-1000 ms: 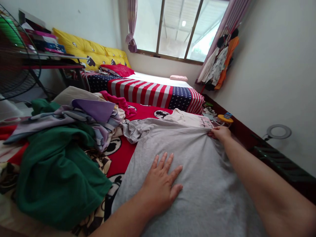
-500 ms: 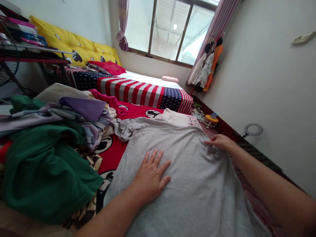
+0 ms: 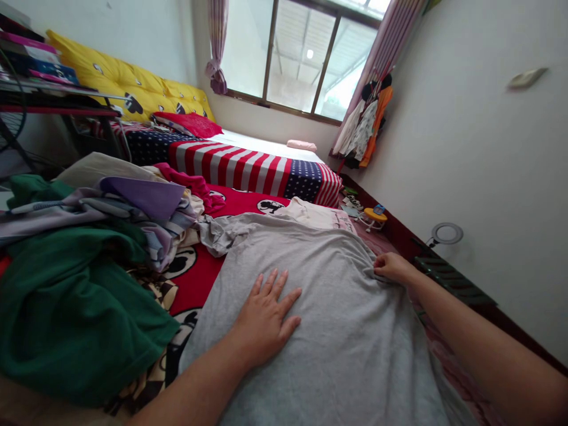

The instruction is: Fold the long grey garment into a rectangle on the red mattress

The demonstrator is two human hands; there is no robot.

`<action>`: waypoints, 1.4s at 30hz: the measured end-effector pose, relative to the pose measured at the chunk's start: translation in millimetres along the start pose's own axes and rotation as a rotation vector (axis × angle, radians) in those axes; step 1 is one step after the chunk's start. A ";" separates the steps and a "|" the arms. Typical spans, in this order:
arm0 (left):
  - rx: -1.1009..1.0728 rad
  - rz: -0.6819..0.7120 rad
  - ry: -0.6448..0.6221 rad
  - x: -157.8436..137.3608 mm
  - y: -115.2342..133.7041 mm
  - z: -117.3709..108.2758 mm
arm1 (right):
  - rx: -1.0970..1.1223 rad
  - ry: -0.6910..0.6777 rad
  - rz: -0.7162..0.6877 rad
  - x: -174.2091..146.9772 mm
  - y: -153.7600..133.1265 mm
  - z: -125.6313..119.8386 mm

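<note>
A grey T-shirt [image 3: 328, 331] lies spread out in front of me, one crumpled sleeve showing at its far left. My left hand [image 3: 268, 316] rests flat on the middle of the shirt, fingers spread. At the shirt's right side, my right hand [image 3: 393, 267] pinches a fold of the grey cloth, with creases running from the fingertips. Beyond the shirt's far edge lies a pale pink-and-white garment [image 3: 317, 214]. Beneath the clothes is a red blanket with black-and-white cartoon prints [image 3: 206, 269].
To the left is a heap of clothes, with a green garment [image 3: 84, 307] and a purple one [image 3: 142, 195]. A bed with a stars-and-stripes cover [image 3: 231, 165] stands under the window. On the right are a small yellow stool [image 3: 375, 215] and a ring light [image 3: 447, 233].
My right hand has shifted slightly right and nearer with the pinched cloth, its fingers more curled. My left hand stays flat on the shirt. The view has turned slightly right.
</note>
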State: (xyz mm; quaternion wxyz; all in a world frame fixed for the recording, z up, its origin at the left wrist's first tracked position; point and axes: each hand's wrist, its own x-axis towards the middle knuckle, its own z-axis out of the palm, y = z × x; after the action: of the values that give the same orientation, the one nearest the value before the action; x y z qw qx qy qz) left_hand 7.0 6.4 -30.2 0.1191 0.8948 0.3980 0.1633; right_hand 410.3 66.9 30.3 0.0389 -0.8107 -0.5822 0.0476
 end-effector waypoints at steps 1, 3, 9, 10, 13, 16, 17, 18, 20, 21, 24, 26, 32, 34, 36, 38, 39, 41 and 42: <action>-0.004 0.001 0.001 -0.1 -0.2 0.2 | -0.011 0.022 0.025 0.7 -0.2 -3.8; -0.017 0.006 0.004 -0.1 -0.7 0.8 | -0.045 0.118 0.107 1.3 1.9 -12.7; -0.011 0.011 -0.021 0.4 -1.0 -1.8 | -0.098 0.315 0.310 -3.7 18.7 -15.0; -0.010 0.020 -0.027 0.3 -0.8 -2.8 | -0.093 0.317 0.318 -4.6 19.7 -11.2; -0.014 0.042 -0.038 -0.2 -0.5 -4.8 | -0.065 0.351 0.329 -5.4 11.9 -1.8; -0.018 0.044 -0.032 -0.7 -1.1 -4.2 | -0.024 0.478 0.250 -6.3 -17.7 2.1; -0.020 0.045 -0.030 -0.9 -1.4 -3.7 | -0.007 0.513 0.177 -7.8 -31.9 4.0; -0.022 0.047 -0.028 -1.0 -1.7 -3.0 | 0.010 0.528 0.087 -10.2 -47.2 7.1; -0.024 0.052 -0.024 -1.1 -2.3 -2.0 | 0.045 0.486 -0.136 -17.6 -77.4 18.5; -0.024 0.053 -0.023 -1.2 -2.5 -1.7 | 0.061 0.418 -0.273 -22.0 -89.9 26.4; -0.018 0.055 -0.025 -1.2 -2.7 -1.6 | 0.045 0.121 -0.599 -29.9 -109.0 51.2; -0.013 0.054 -0.026 -1.1 -3.0 -1.9 | -0.028 0.014 -0.534 -26.3 -107.1 61.2; 0.012 0.069 -0.033 0.0 -4.5 -3.1 | -0.095 0.077 -0.113 -16.6 -107.6 52.4; 0.031 0.076 -0.032 0.3 -4.8 -2.8 | -0.085 0.110 -0.107 -39.3 -120.7 49.7; 0.057 0.078 -0.023 0.5 -4.8 -1.6 | -0.069 0.119 -0.213 -76.2 -131.8 52.9; 0.083 0.073 -0.008 0.4 -4.4 0.2 | -0.049 0.083 -0.393 -117.9 -132.4 61.3; 0.095 0.067 0.000 0.4 -4.1 1.2 | -0.039 0.061 -0.474 -137.4 -126.9 66.4; 0.112 0.053 0.012 0.2 -3.1 2.0 | -0.042 0.056 -0.446 -169.3 -104.4 75.0; 0.119 0.048 0.015 0.0 -2.5 1.6 | -0.051 0.076 -0.370 -181.1 -88.9 77.5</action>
State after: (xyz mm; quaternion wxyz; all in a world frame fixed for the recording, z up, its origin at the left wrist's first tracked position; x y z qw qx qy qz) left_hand 5.9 7.8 -32.5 0.0588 0.9083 0.3864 0.1491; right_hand 259.7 -75.7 -30.3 0.0486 -0.6919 -0.7203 -0.0057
